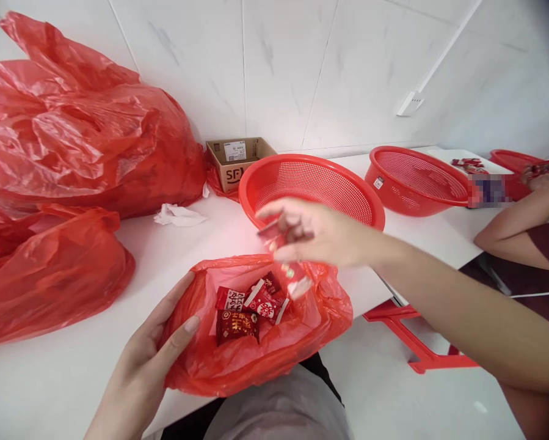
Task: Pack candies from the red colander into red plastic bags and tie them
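Packets (237, 327) sit in the open red bag (189, 363), left hand (150, 357) pinching its rim, right hand (313, 232) holding more just above; looks mid-fill, next move probably calls for easing that grip.

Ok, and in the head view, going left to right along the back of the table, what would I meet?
Big red plastic bag, cardboard box, nearest red basket, red basket with a white label, far red basket.
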